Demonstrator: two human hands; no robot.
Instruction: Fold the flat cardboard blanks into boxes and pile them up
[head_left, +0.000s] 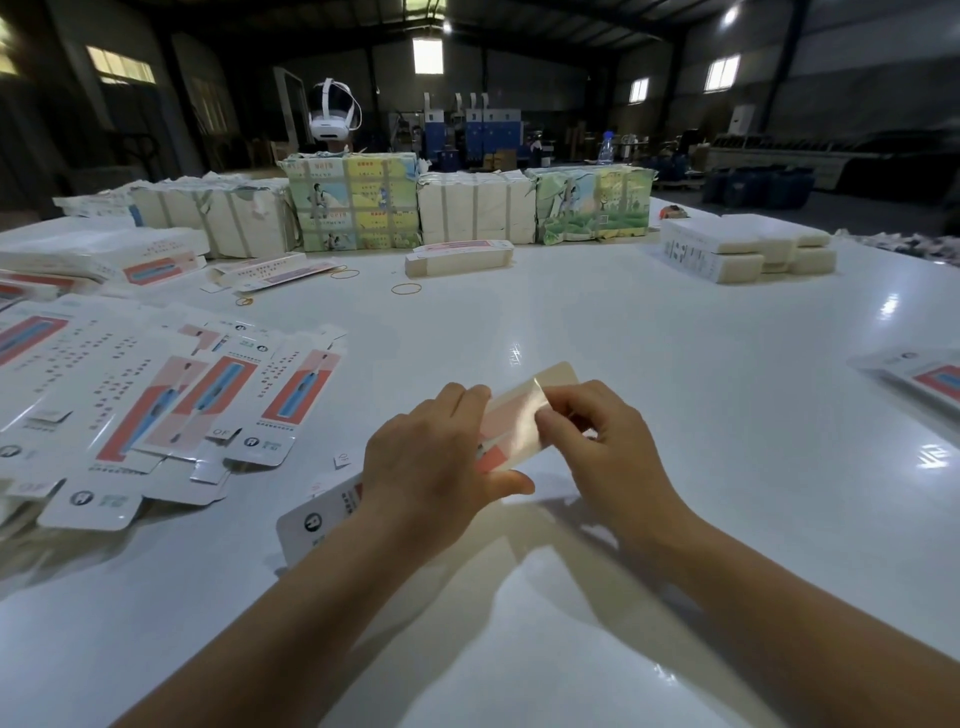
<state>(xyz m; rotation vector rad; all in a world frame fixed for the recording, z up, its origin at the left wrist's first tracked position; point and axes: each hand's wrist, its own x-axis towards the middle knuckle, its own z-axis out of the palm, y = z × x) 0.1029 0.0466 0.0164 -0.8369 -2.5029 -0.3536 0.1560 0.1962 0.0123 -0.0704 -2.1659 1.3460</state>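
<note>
Centrally, both hands — left hand (436, 457), right hand (597, 441) — pinch one cardboard blank (519, 421) above bare table (675, 364).

Hall dim; daylight thru high windows (427, 55). Glare patches on glossy white table (649, 332), soft shadows under arms. Wide-angle bend at edges, bkgd murky, slight blur.

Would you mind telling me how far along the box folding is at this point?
Done: a spread of printed cartons lies at the left. In hand: the left hand and right hand grip one carton, folding its flap. Left: the wrapped bundles at the back are unopened.
</note>
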